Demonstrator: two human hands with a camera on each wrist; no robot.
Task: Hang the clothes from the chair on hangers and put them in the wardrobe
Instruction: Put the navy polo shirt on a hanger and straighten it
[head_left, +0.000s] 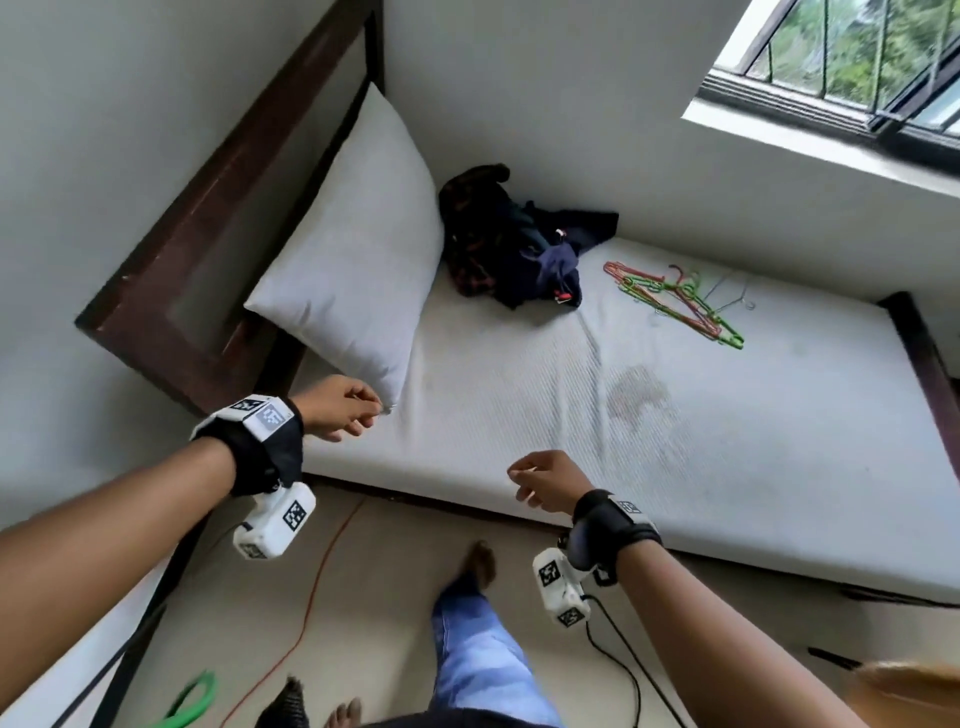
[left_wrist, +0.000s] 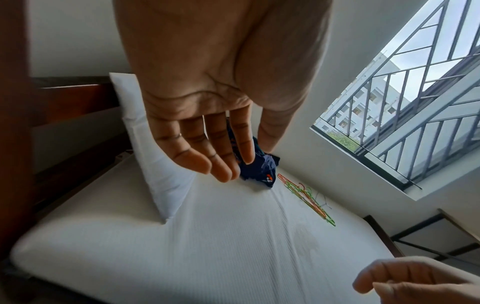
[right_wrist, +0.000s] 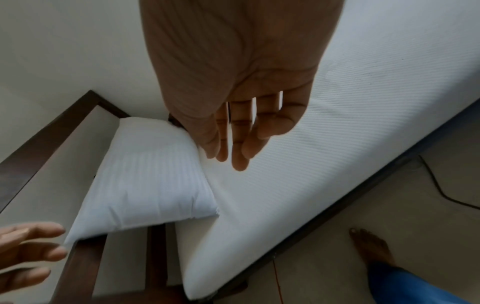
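From the head view, we are standing at the long near edge of a bed whose white mattress (head_left: 675, 441) is lying in a dark wooden frame (head_left: 171, 291). Our left hand (head_left: 340, 408) is hovering by the lower corner of the white pillow (head_left: 358, 249), its fingers loosely curled and holding nothing. Our right hand (head_left: 550, 480) is hanging over the near edge of the mattress, also loosely curled and empty. The pile of dark clothes (head_left: 514, 249) is sitting at the far edge against the wall, just beside the pillow. The bundle of coloured wire hangers (head_left: 675, 304) is lying near that far edge too, apart from the clothes. A barred window (head_left: 857, 67) is showing at the top right.

From the left wrist view, we are looking past relaxed, nearly straight fingers (left_wrist: 221, 144) gripping nothing, with the clothes (left_wrist: 259, 170) and the hangers (left_wrist: 309, 199) lying beyond them on the mattress.

From the right wrist view, our fingers (right_wrist: 241, 131) are hanging slack and empty above the mattress, close to the pillow (right_wrist: 150, 174); a bare foot (right_wrist: 371, 246) is standing on the floor.
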